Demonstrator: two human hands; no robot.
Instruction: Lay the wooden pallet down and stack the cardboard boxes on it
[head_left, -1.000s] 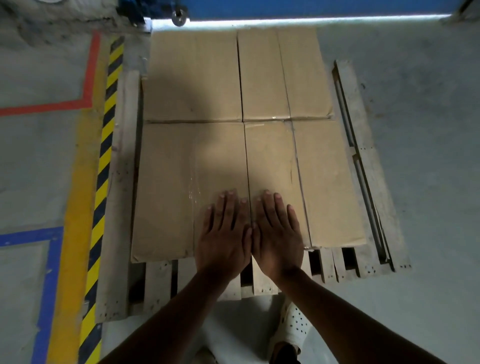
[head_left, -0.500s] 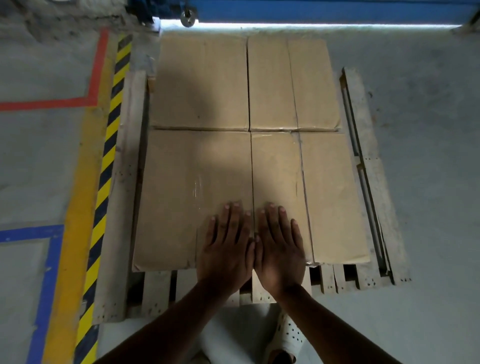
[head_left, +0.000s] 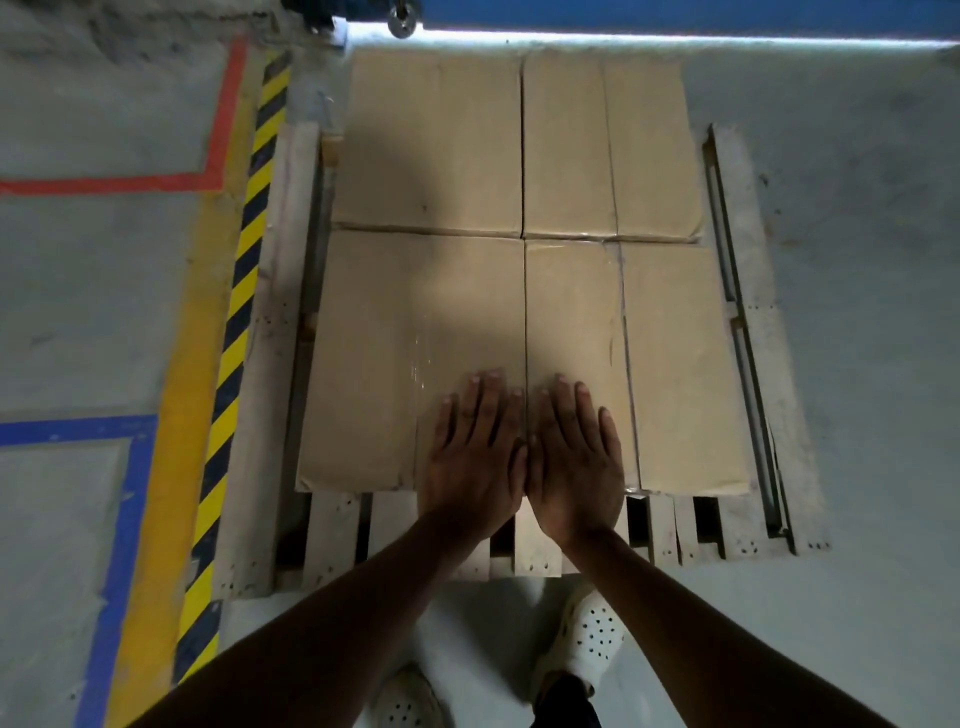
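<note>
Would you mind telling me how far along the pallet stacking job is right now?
Done: the wooden pallet lies flat on the floor, and four cardboard boxes sit on it, two by two. In hand: the left hand and right hand lie flat, side by side, on the two near boxes by their seam. Left: no loose box shows, so perhaps only tidying.

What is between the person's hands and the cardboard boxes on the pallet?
Nothing visible. The left hand and right hand lie flat, directly on the tops of the two nearest cardboard boxes, one each side of their seam, on the wooden pallet.
</note>
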